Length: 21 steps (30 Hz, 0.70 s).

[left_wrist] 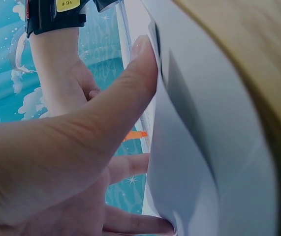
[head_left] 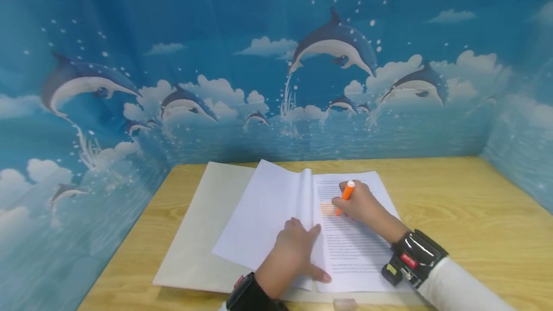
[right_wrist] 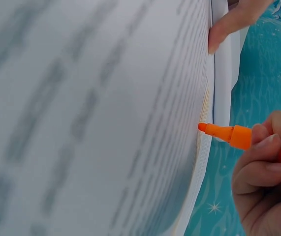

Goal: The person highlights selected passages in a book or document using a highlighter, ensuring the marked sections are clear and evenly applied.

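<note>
An open booklet of printed pages (head_left: 350, 253) lies on the table, with orange highlighted lines near the upper left of its right page. My right hand (head_left: 360, 203) pinches an orange highlighter (head_left: 347, 193), its tip down at those lines. In the right wrist view the highlighter (right_wrist: 238, 136) has its orange tip bare and close over the text. My left hand (head_left: 294, 248) rests with spread fingers across the booklet's fold, thumb at the lower inner edge of the right page. Under it lies the turned blank-backed page (head_left: 263, 210), which the left wrist view shows bowed beside the thumb (left_wrist: 135, 73).
A large cream cover (head_left: 190, 239) spreads under the pages to the left. A small pinkish block (head_left: 344, 304) sits at the table's near edge, below the booklet. The wooden table (head_left: 466, 205) extends to the right, and a dolphin-printed blue backdrop (head_left: 242, 23) stands behind it.
</note>
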Each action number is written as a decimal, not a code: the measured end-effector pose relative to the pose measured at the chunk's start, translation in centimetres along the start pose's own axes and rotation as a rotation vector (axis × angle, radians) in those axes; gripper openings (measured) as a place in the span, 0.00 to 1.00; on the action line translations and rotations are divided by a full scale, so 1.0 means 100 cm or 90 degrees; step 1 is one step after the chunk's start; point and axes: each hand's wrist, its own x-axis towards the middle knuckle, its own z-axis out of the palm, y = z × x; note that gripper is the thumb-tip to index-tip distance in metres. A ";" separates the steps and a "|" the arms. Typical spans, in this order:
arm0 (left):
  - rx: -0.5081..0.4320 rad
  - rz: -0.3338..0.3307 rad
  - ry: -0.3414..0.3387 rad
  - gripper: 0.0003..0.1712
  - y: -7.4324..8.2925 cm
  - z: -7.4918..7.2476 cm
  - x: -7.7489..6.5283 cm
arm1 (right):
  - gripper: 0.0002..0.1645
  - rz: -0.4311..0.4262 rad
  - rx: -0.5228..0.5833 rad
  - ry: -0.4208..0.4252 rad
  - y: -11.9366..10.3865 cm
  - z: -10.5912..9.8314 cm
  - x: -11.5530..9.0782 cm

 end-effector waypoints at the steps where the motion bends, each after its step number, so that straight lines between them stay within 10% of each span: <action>1: 0.004 0.002 0.002 0.68 0.000 0.000 0.000 | 0.22 0.002 -0.002 0.002 0.001 -0.001 0.000; 21: -0.022 -0.005 0.006 0.68 0.002 -0.002 -0.001 | 0.24 -0.010 -0.018 0.039 0.029 -0.027 -0.011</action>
